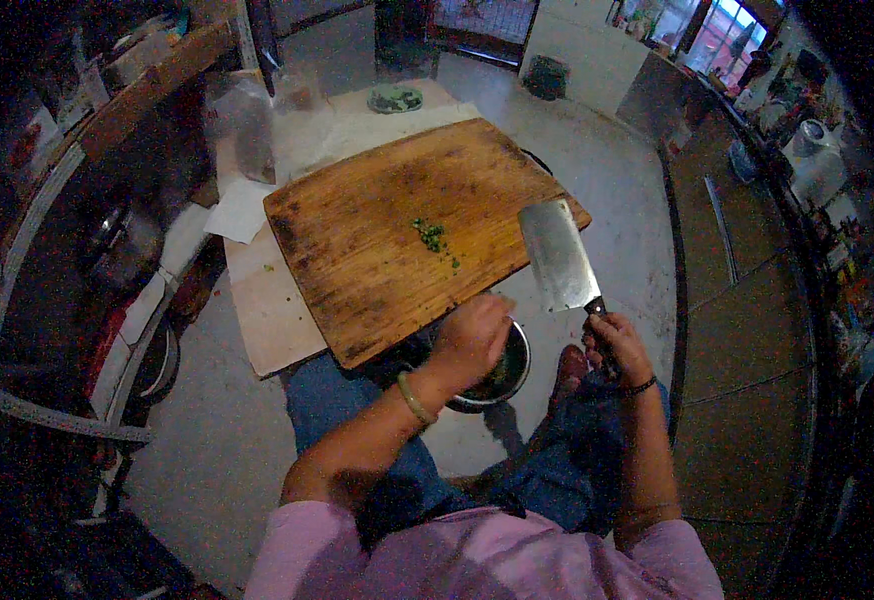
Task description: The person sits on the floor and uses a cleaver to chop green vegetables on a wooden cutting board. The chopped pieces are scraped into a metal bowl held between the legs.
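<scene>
My right hand (617, 345) grips the dark handle of a cleaver (561, 255). Its broad steel blade points away from me, just off the near right edge of a wooden cutting board (377, 180). A small heap of chopped greens (431, 235) lies near the middle of the board, with a few bits scattered beside it. Over a metal pot (516, 367) between my knees is my left hand (474, 337), its fingers bent downward. Whether those fingers hold anything is hidden. The hand covers part of the pot, and the contents look dark.
Under the board is a pale low table (272, 315), with a green dish (395, 98) at its far end. A plastic bag (238, 127) and white paper (236, 211) lie on its left. A cluttered counter (744, 247) curves along the right. A dark bin (546, 77) stands farther back.
</scene>
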`<state>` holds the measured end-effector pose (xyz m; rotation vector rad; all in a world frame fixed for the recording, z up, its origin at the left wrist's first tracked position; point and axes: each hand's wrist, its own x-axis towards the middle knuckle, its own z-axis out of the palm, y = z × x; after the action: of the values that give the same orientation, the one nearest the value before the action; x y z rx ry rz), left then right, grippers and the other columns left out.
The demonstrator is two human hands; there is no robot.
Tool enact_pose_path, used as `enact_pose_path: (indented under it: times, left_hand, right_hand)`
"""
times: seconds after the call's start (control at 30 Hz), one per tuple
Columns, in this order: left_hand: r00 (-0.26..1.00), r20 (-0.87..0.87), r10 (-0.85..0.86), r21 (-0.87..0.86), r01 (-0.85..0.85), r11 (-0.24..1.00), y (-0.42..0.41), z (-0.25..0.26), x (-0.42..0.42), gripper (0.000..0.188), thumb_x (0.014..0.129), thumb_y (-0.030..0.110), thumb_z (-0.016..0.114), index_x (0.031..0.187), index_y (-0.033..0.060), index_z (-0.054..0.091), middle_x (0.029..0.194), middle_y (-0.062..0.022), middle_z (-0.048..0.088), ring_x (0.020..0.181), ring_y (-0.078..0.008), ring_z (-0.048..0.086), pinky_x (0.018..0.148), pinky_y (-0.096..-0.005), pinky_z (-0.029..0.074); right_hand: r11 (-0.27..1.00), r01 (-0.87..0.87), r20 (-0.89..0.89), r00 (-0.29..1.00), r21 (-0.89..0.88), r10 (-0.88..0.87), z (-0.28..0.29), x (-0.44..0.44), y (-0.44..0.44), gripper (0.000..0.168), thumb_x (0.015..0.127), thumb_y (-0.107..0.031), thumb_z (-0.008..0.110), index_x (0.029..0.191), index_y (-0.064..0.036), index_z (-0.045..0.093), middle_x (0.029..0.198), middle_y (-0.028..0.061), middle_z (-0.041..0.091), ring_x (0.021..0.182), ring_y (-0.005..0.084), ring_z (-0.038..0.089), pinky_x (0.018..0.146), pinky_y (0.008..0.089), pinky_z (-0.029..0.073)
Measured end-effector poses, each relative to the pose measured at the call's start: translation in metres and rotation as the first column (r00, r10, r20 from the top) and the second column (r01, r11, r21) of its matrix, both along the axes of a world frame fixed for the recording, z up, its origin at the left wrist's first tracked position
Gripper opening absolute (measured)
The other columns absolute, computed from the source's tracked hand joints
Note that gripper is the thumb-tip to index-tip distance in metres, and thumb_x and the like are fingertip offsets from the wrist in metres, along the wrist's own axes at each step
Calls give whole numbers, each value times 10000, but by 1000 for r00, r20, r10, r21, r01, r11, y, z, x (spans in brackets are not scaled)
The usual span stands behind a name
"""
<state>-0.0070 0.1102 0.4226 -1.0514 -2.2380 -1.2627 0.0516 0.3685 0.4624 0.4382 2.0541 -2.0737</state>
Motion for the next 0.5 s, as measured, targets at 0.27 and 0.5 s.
enact_pose_path:
  times: [0.27, 0.5]
  left_hand:
    - [858, -100, 504, -218, -513, 830, -22, -2, -56, 552, 819, 142, 530, 1248, -130, 313, 1327, -304, 283, 1263, -419, 242, 1054, -436, 212]
    - [773, 182, 608, -342, -530, 776, -5, 19, -81, 661, 832, 202, 538, 1299, -133, 212, 1359, -318, 218, 1293, -419, 183, 1080, -444, 104]
  right_hand:
    - [990, -125, 69, 989, -64, 130, 12, -8, -34, 193, 870, -241, 545, 894, -55, 498, 661, 7, 524, 479, 88, 483, 414, 225, 394]
    - [959, -269, 66, 962, 94, 264, 15, -34, -72, 213, 879, -258, 538, 831, -57, 486, 644, 27, 504, 458, 100, 461, 400, 238, 368]
